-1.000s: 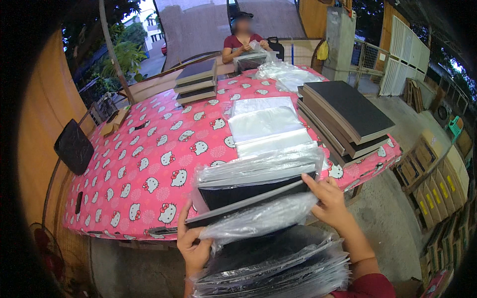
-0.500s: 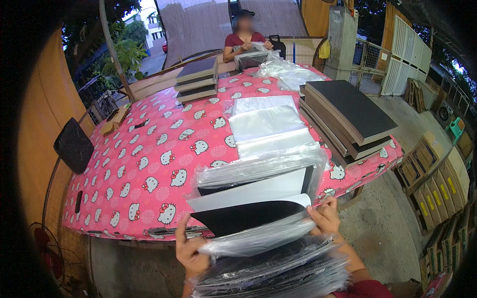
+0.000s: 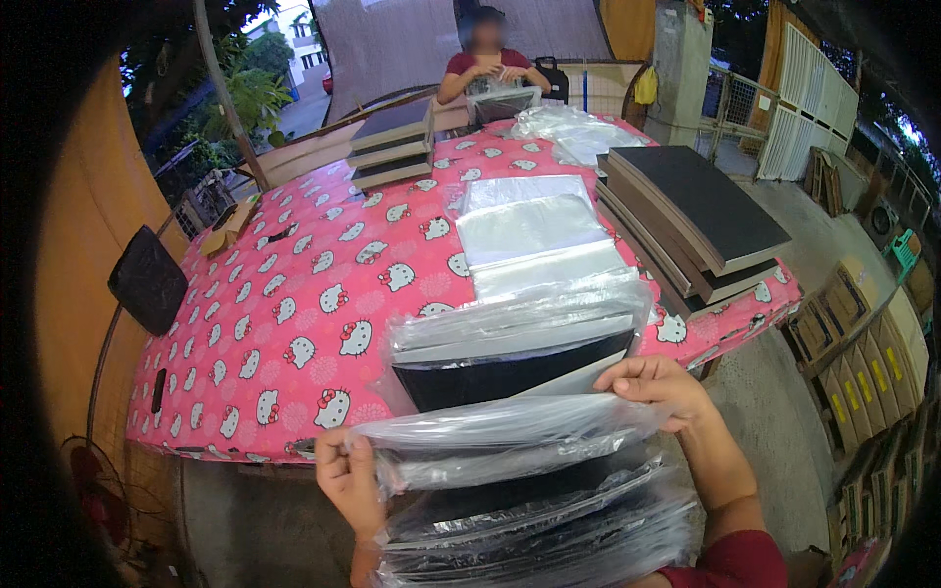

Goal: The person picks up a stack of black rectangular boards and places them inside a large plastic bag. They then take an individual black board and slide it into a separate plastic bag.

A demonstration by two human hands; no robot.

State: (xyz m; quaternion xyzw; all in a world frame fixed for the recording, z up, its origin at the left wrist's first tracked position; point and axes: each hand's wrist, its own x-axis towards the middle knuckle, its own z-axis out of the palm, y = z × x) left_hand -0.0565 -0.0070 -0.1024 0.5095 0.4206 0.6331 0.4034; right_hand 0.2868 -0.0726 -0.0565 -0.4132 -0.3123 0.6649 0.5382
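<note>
Grip, left hand point(image 3: 345, 480): closed on the left end of a clear plastic sleeve point(image 3: 500, 441), thumb on top.
Grip, right hand point(image 3: 659, 387): fingers pinched together on the sleeve's upper right edge.
Sleeve: stretched between the two hands, just below the near edge of the pink table point(image 3: 294, 323) and above the bagged pile point(image 3: 539, 529) at the person's lap.
Step in hand: judged to be the bagging of one black board point(image 3: 510, 377), whose dark face shows just behind the sleeve, at the table's near edge.
Next move: the sleeve mouth apparently has to be kept wide and square to the board's edge.
Counts: two hands; one sleeve held; one stack of flat clear bags point(image 3: 534, 230) mid-table; one large stack of boards point(image 3: 696, 220) at the table's right; one smaller stack point(image 3: 390, 147) at its far end; one other person point(image 3: 487, 59) beyond the far edge. Bagged boards in the lap pile cannot be counted.
</note>
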